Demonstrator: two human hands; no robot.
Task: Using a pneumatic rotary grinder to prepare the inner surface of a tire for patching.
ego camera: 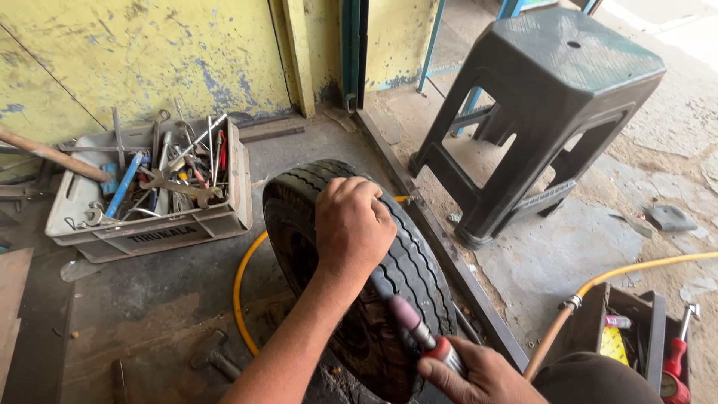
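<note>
A black ribbed tyre stands upright on the floor in front of me. My left hand rests on top of its tread, fingers curled over the crown and holding it steady. My right hand at the bottom edge grips a small hand grinder with a pinkish grinding stone at its tip. The stone touches the tyre's tread near the lower right side.
A grey plastic crate full of spanners and other tools sits at the left by the yellow wall. A black plastic stool stands at the right. A yellow hose runs past a small tool box. A metal rail crosses the floor.
</note>
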